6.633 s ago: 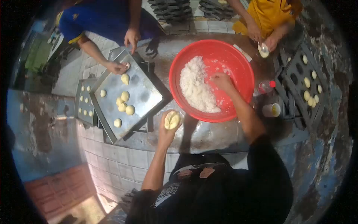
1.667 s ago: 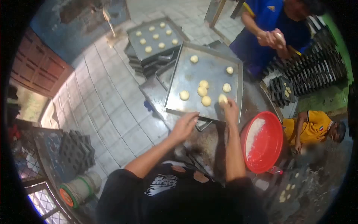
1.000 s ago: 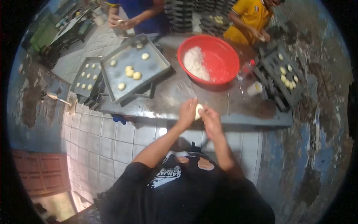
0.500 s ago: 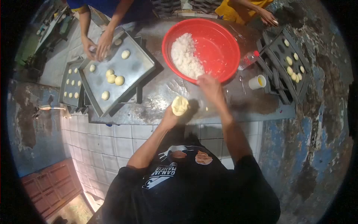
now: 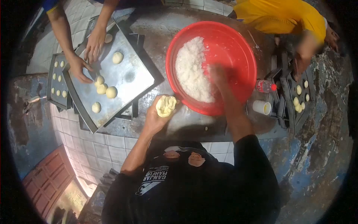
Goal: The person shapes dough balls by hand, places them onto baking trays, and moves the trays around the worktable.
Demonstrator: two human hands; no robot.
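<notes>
My left hand [image 5: 152, 118] is closed around a piece of pale yellow dough [image 5: 166, 106], whose hollowed, uneven face points up. It is just left of the large red basin [image 5: 249, 91]. Inside that basin, a heap of white, crumbly, shredded food [image 5: 191, 71] fills the left side. My right hand [image 5: 219, 77] reaches over the basin at the right edge of the heap. Motion smears its fingers, so I cannot see whether they hold anything.
On the left, a co-worker's hands [image 5: 84, 61] are over a metal tray [image 5: 130, 80] with several dough balls. Another person in yellow [image 5: 283, 16] reaches to a dark tray [image 5: 302, 87] on the right. A plastic bottle [image 5: 264, 86] and a white cup [image 5: 261, 107] stand beside the basin.
My right hand has moved from the basin's near rim to inside it. My left hand still holds the dough. The person in yellow has leaned in over the right-hand tray.
</notes>
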